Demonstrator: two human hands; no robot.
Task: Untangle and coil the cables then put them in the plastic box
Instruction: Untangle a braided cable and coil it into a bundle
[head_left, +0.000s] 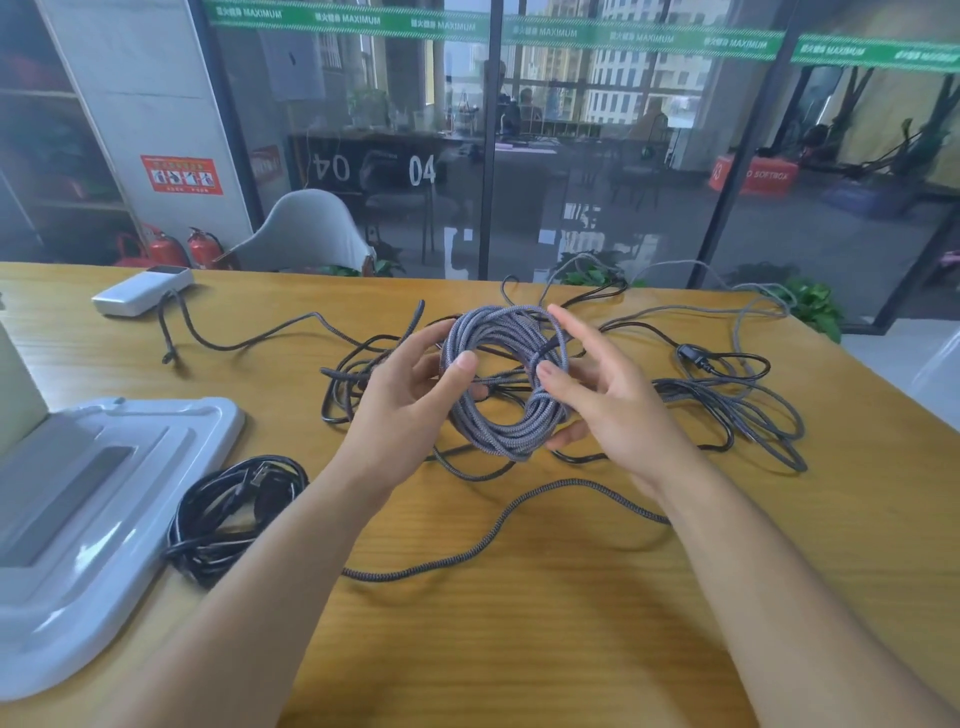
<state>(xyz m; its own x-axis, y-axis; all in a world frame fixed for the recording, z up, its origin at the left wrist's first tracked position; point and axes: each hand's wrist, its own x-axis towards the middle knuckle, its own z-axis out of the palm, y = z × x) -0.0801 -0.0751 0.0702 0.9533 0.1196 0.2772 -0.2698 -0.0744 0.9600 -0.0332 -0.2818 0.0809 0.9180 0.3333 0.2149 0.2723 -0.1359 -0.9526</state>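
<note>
A grey braided cable (498, 431) wound into a round coil is held above the wooden table (519, 623) between both hands. My left hand (410, 395) grips the coil's left side, thumb across the strands. My right hand (608, 395) holds the right side, thumb pressed on the inner loops, fingers spread behind. A tangle of black and grey cables (727, 400) lies under and to the right of the coil. A black coiled cable (234, 509) lies at the left. The plastic box lid (104, 519) lies flat at the left edge.
A white power bank (143, 291) with a dark braided cable (234, 338) plugged in sits at the far left of the table. A loose braided cable (493, 530) runs across the near middle. A white chair (306, 228) and glass wall stand behind the table.
</note>
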